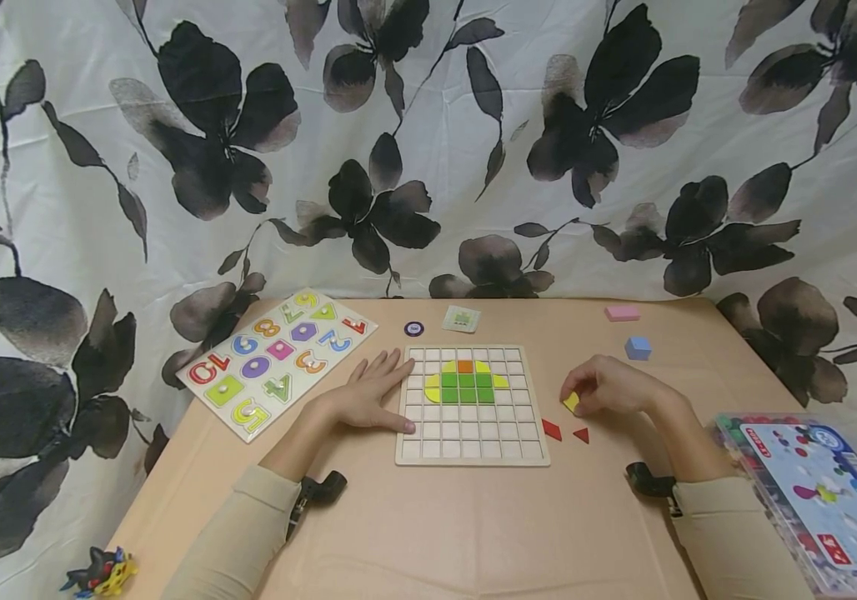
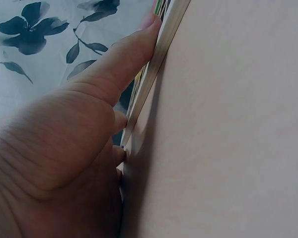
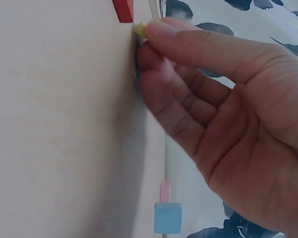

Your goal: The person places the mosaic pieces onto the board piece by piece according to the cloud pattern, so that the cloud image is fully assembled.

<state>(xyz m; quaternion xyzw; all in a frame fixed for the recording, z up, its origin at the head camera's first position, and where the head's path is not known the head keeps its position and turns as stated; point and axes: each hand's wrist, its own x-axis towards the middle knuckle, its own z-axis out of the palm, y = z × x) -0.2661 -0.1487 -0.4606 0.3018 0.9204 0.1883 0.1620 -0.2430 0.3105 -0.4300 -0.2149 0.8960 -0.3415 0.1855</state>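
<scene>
Head view: left hand [image 1: 368,398] lies flat, fingers spread, on the left edge of the wooden grid board [image 1: 471,446], which holds green, orange and yellow tiles. Right hand [image 1: 608,386] pinches a small yellow tile [image 1: 571,402] just beside 2 red triangles [image 1: 565,432].

Left wrist view: straight fingers [image 2: 124,62] press the board's edge.

Right wrist view: fingertips [image 3: 156,29] pinch the yellow tile on the table; a blue cube [image 3: 167,217] sits well apart.
</scene>
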